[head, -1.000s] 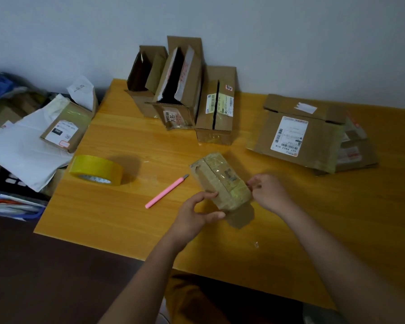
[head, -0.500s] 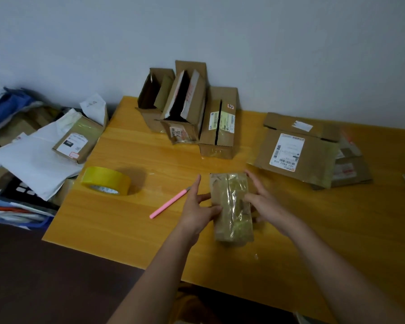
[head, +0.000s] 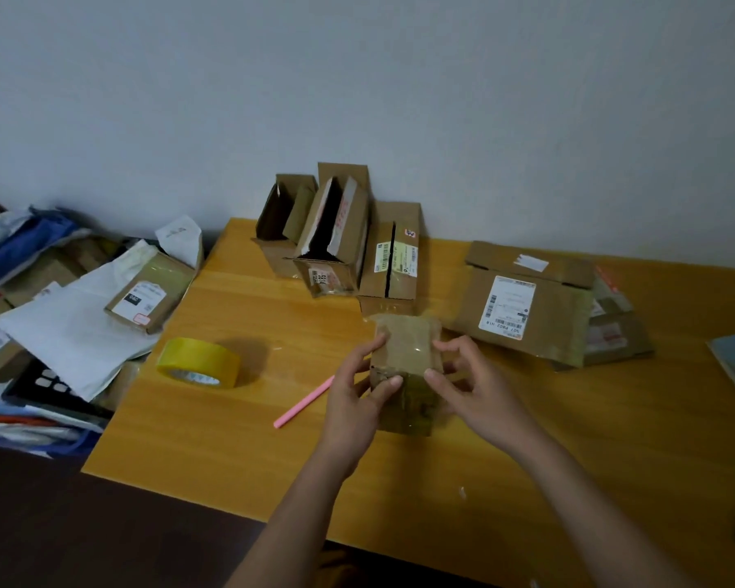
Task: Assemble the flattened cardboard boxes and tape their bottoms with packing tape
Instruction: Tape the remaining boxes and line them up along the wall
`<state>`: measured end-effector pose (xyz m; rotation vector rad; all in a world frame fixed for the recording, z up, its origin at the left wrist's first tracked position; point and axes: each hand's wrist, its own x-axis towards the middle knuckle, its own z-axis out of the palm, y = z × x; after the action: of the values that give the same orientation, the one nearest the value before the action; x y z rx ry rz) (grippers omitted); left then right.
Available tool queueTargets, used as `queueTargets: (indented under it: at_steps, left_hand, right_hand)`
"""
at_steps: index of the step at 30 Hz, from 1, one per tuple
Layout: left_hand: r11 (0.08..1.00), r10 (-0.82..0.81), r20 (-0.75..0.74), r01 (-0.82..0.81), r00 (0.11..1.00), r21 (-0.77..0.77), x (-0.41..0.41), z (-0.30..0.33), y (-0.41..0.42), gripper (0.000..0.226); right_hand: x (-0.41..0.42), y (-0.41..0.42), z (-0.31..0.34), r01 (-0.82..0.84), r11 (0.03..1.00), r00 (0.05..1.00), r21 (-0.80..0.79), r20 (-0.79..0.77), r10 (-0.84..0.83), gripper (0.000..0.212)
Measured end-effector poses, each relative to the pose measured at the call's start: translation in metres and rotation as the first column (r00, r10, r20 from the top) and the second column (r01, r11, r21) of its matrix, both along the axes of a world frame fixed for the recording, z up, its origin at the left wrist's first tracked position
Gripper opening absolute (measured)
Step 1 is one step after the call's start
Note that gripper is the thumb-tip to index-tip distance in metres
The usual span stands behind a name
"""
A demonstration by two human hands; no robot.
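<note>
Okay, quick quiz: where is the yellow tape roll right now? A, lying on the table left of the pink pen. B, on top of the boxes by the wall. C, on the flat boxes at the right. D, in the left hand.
A: the tape roll lies on the table, left of the pink pen, while both hands hold the small box.

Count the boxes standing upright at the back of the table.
3: left box with open flaps, middle box leaning beside it, right box nearest the hands. Others could hide behind them.
</note>
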<state>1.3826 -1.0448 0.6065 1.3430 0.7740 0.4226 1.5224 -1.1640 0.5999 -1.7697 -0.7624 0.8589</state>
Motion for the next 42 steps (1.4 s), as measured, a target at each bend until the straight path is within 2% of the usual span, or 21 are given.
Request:
queueTargets:
  at_steps: [2,5,10,12,14,17,20,22,23,24,26,27,29,32,33,35,37,39,40,41,42]
  left_hand:
    - [0.999,-0.040,0.009,0.040,0.999,0.006,-0.001,-0.003,0.002,0.052]
    - [0.997,-0.076,-0.003,0.076,0.997,0.030,0.000,-0.001,0.004,0.048]
    - [0.994,-0.069,-0.024,0.071,0.997,0.087,0.005,-0.005,0.006,0.046]
    - [0.997,-0.055,-0.019,0.056,0.998,0.053,0.006,-0.007,0.009,0.045]
    - [1.000,-0.016,-0.014,0.017,1.000,0.005,0.005,-0.007,0.011,0.044]
    - [0.997,-0.009,-0.042,0.012,0.999,0.080,0.006,-0.007,0.013,0.029]
    - [0.975,-0.105,-0.109,0.124,0.988,0.184,0.010,-0.013,0.018,0.029]
    - [0.926,-0.173,-0.255,0.245,0.951,0.287,0.012,-0.023,0.021,0.037]
    - [0.891,-0.145,-0.401,0.296,0.904,0.345,0.012,-0.031,0.023,0.046]
    - [0.864,-0.076,-0.554,0.331,0.829,0.378,0.009,-0.038,0.023,0.055]
    - [0.872,0.027,-0.708,0.330,0.706,0.363,0.002,-0.049,0.021,0.065]
    - [0.893,0.006,-0.704,0.313,0.711,0.324,-0.002,-0.055,0.019,0.064]
    - [0.932,-0.073,-0.592,0.266,0.803,0.246,-0.005,-0.064,0.015,0.058]
    - [0.917,-0.112,-0.536,0.295,0.837,0.269,0.000,-0.063,0.012,0.051]
    - [0.905,-0.126,-0.530,0.317,0.838,0.285,0.003,-0.063,0.013,0.051]
    - [0.879,-0.143,-0.501,0.342,0.854,0.333,0.007,-0.064,0.016,0.053]
    - [0.920,-0.085,-0.412,0.230,0.907,0.316,0.009,-0.067,0.022,0.055]
    - [0.985,0.124,-0.286,-0.083,0.950,0.151,0.009,-0.062,0.030,0.059]
    - [0.969,0.246,-0.249,-0.238,0.937,0.064,0.011,-0.060,0.033,0.059]
    - [0.939,0.341,-0.247,-0.342,0.907,0.040,0.012,-0.057,0.037,0.058]
    - [0.928,0.372,-0.294,-0.361,0.880,0.092,0.013,-0.056,0.039,0.057]
  right_hand:
    - [-0.001,-0.002,-0.003,0.030,1.000,0.998,-0.009,-0.049,-0.030,0.035]
    - [-0.003,-0.003,-0.005,0.049,0.998,0.998,-0.038,-0.030,-0.050,0.034]
    - [-0.007,-0.002,-0.002,0.011,0.996,1.000,-0.083,0.017,-0.010,0.025]
    - [-0.008,-0.002,-0.004,0.011,0.995,1.000,-0.095,-0.009,-0.012,0.026]
    - [-0.007,-0.003,-0.006,-0.018,0.993,0.994,-0.113,-0.106,0.006,0.029]
    - [-0.008,-0.003,-0.007,-0.056,0.993,0.955,-0.105,-0.297,0.023,0.035]
    - [-0.014,0.000,-0.013,-0.035,0.984,0.883,-0.172,-0.466,-0.051,0.031]
    - [-0.014,0.000,-0.027,0.021,0.956,0.862,-0.293,-0.479,-0.166,0.023]
    - [-0.013,-0.001,-0.037,0.052,0.931,0.885,-0.361,-0.416,-0.211,0.022]
    - [-0.009,-0.003,-0.045,0.073,0.901,0.935,-0.427,-0.285,-0.211,0.022]
    - [0.002,-0.004,-0.053,0.074,0.847,0.996,-0.526,-0.008,-0.092,0.027]
    - [0.006,-0.003,-0.051,0.077,0.832,0.996,-0.550,0.080,-0.039,0.033]
    - [0.016,-0.001,-0.051,0.101,0.822,0.975,-0.560,0.219,0.029,0.058]
    - [0.031,0.009,-0.047,0.061,0.880,0.942,-0.472,0.320,0.106,0.088]
    - [0.035,0.012,-0.046,-0.007,0.892,0.935,-0.452,0.313,0.166,0.088]
    - [0.042,0.019,-0.049,-0.120,0.893,0.933,-0.434,0.259,0.251,0.073]
    - [0.045,0.022,-0.053,-0.150,0.904,0.929,-0.401,0.255,0.267,0.056]
    - [0.044,0.023,-0.056,-0.077,0.929,0.947,-0.362,0.266,0.182,0.041]
    - [0.043,0.023,-0.056,-0.009,0.938,0.957,-0.348,0.268,0.108,0.030]
    - [0.039,0.023,-0.056,0.071,0.939,0.968,-0.338,0.250,0.016,0.023]
    - [0.036,0.023,-0.059,0.143,0.929,0.971,-0.342,0.230,-0.065,0.024]
